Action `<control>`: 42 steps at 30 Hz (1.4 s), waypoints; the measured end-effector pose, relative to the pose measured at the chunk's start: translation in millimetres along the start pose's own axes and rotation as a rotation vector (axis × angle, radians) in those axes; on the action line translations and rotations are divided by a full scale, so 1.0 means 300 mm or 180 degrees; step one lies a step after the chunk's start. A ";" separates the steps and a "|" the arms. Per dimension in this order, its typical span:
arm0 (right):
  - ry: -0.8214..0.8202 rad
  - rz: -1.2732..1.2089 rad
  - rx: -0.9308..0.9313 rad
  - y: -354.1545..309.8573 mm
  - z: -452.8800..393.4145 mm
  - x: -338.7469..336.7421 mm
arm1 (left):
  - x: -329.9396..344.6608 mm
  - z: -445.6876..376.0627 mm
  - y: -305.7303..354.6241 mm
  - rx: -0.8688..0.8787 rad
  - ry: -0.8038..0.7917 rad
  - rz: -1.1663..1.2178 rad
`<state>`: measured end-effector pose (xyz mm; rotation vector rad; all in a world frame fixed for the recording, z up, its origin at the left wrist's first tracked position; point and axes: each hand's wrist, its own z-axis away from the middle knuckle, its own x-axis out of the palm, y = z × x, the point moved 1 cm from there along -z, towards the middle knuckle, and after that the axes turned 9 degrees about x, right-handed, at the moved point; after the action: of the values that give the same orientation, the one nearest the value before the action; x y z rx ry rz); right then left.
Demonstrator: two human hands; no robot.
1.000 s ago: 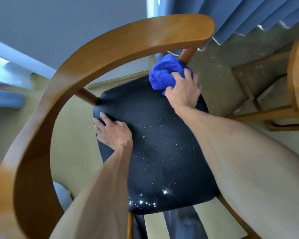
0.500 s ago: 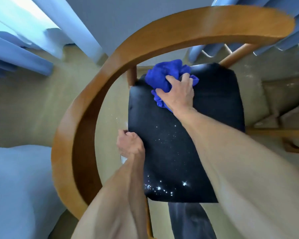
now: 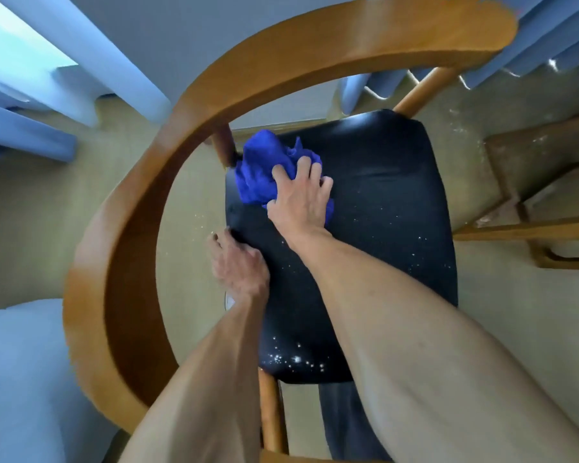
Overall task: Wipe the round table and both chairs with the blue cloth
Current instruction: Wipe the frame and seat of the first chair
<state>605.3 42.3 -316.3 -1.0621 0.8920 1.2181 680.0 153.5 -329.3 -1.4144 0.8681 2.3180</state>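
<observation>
I look straight down on a wooden chair with a curved backrest and a black padded seat. The bunched blue cloth lies at the seat's far left corner, beside a backrest post. My right hand presses down on the cloth with fingers curled into it. My left hand grips the seat's left edge, fingers wrapped over the rim. White specks dot the seat's near part. The round table is out of view.
Wooden leg rails of other furniture stand to the right. Blue curtains hang at the far right and far left. A pale blue-white bed surface fills the lower left. Beige carpet surrounds the chair.
My right hand has dragged the cloth from the seat's far right corner across to its far left corner. My left hand slid from the seat top to its left edge. The view turned.
</observation>
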 end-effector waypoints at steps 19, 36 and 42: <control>-0.0773 -0.1253 0.2244 0.868 -0.164 -0.175 | 0.260 0.128 0.612 0.1622 -0.0395 -0.0601; 0.0489 -0.0747 0.1426 0.387 0.054 -0.037 | -0.048 0.008 -0.073 -0.1071 0.0261 0.0122; -0.0279 -0.0668 0.0303 -0.105 0.267 0.078 | -0.081 0.049 -0.220 -0.1010 0.0307 0.0315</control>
<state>638.6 124.9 -311.2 -0.9918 0.7439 1.0295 716.0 215.6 -325.6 -1.6537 0.6270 2.5694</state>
